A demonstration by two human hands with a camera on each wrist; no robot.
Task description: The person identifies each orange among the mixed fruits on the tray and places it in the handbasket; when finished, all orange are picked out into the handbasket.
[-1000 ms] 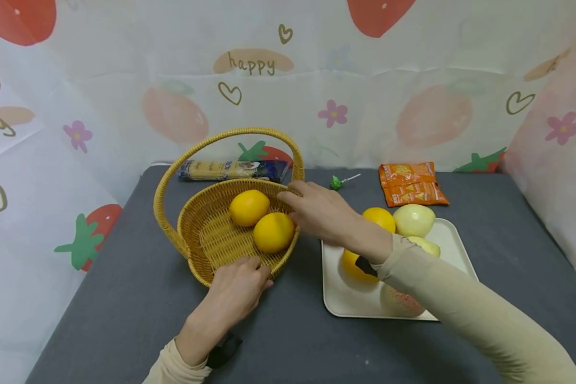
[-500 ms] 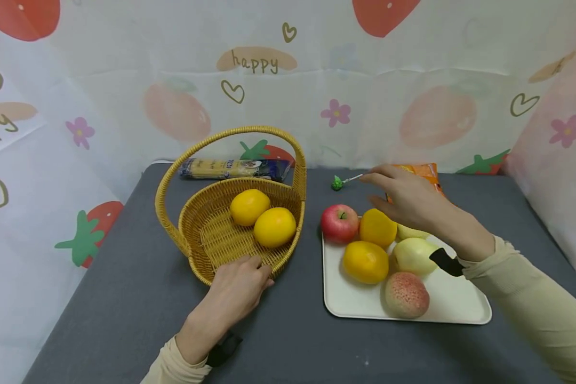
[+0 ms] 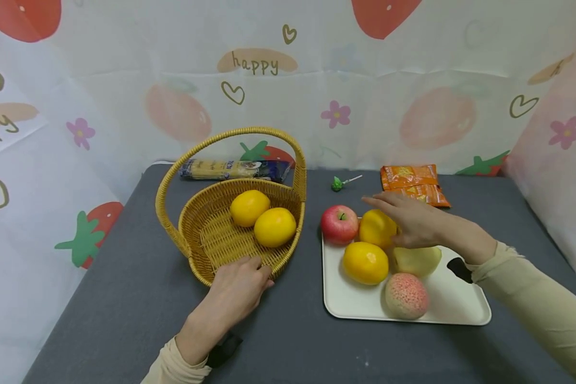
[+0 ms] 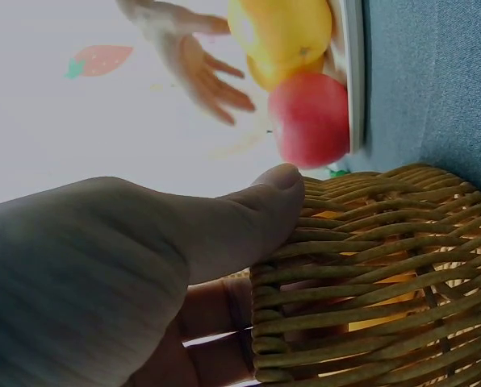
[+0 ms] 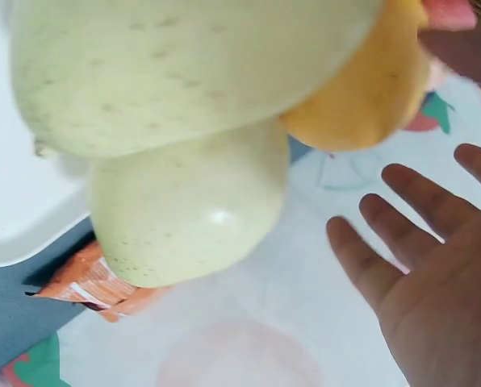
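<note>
My left hand grips the near rim of a woven wicker basket; in the left wrist view its thumb lies outside and its fingers inside the wall. Two yellow-orange fruits lie in the basket. My right hand, fingers spread and holding nothing, hovers over the back of a white tray. Below it sit two pale green pears, one hidden by the hand in the head view; the right wrist view shows both pears. Beside them are two yellow-orange fruits, a red apple and a peach.
A pack of spaghetti lies behind the basket, under its tall handle. A green lollipop and an orange snack bag lie at the back of the dark table. A printed cloth hangs behind.
My right hand has left the basket's right side and moved right, then lowered over the tray's fruit. The left hand keeps its grip on the basket rim.
</note>
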